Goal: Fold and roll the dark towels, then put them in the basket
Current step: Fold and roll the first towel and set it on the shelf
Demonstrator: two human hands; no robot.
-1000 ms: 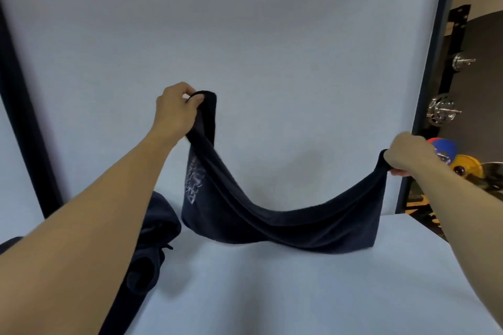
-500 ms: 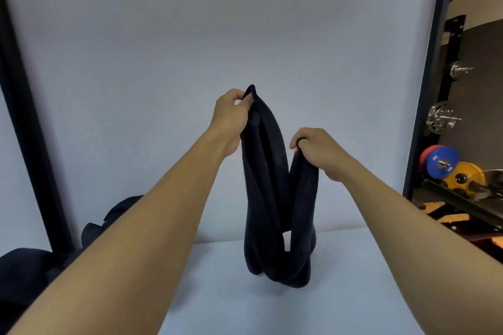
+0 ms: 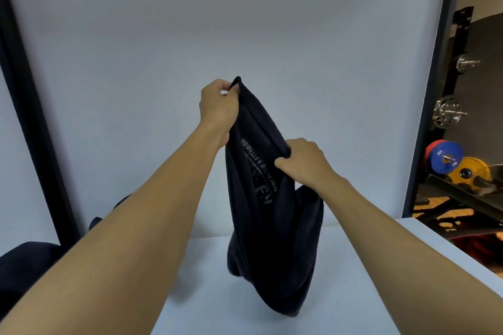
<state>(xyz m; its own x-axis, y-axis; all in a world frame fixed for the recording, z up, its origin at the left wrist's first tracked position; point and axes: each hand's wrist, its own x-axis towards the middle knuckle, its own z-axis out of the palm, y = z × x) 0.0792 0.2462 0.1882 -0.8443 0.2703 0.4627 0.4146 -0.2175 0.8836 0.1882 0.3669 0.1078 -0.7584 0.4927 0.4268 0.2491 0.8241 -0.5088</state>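
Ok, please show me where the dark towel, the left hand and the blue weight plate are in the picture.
dark towel (image 3: 272,239): head view, on the hanging cloth below the printed lettering.
left hand (image 3: 217,106): head view, on the back of the hand.
blue weight plate (image 3: 446,159): head view, on its flat face.

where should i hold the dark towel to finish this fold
Hold the dark towel at its top edge, from above: left hand pinching the higher corner, right hand the lower one. It hangs doubled, its bottom loop at the white table, so gravity straightens it.
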